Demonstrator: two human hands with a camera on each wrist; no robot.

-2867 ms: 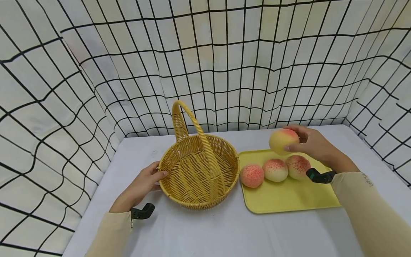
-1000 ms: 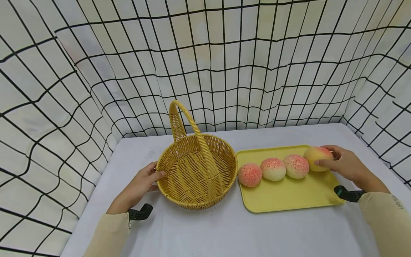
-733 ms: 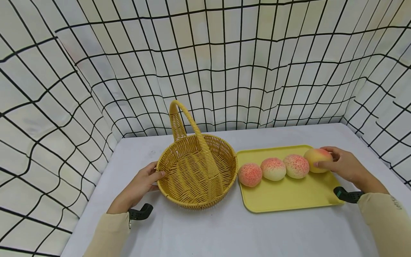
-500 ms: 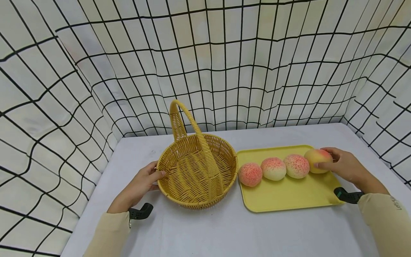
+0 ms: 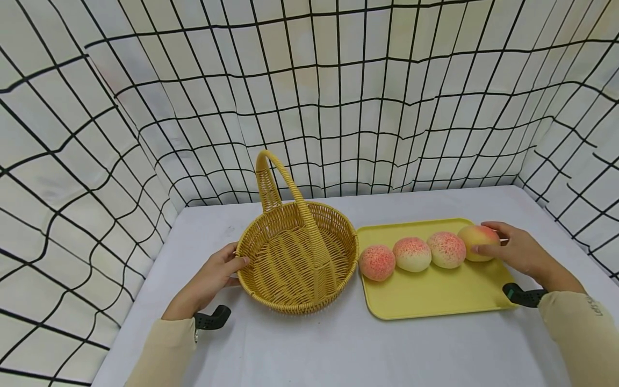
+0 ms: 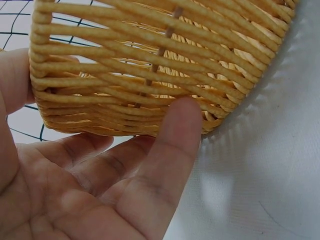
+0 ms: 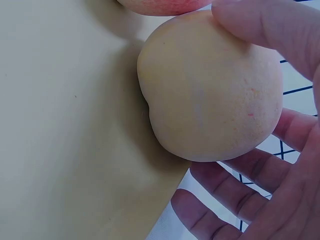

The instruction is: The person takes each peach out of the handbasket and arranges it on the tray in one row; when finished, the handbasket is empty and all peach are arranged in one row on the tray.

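Note:
A round yellow wicker basket with a tall arched handle stands on the table, nothing inside it. My left hand grips its left rim, thumb over the edge; the left wrist view shows other fingers against and under the woven wall. At the right, my right hand holds a yellow-and-red peach between thumb and fingers, at the right end of a row on the yellow tray. In the right wrist view this peach sits at the tray's edge, fingers beneath its far side.
Three more peaches lie in the row: a pink-red one, a white-and-red one and a speckled pink one. A white cloth covers the table. Black netting over white fabric surrounds the back and sides.
From above the tray's back edge, my right hand has moved the yellow-and-red peach right and down to the row's right end. It has barely shifted lately. My left hand stays on the basket.

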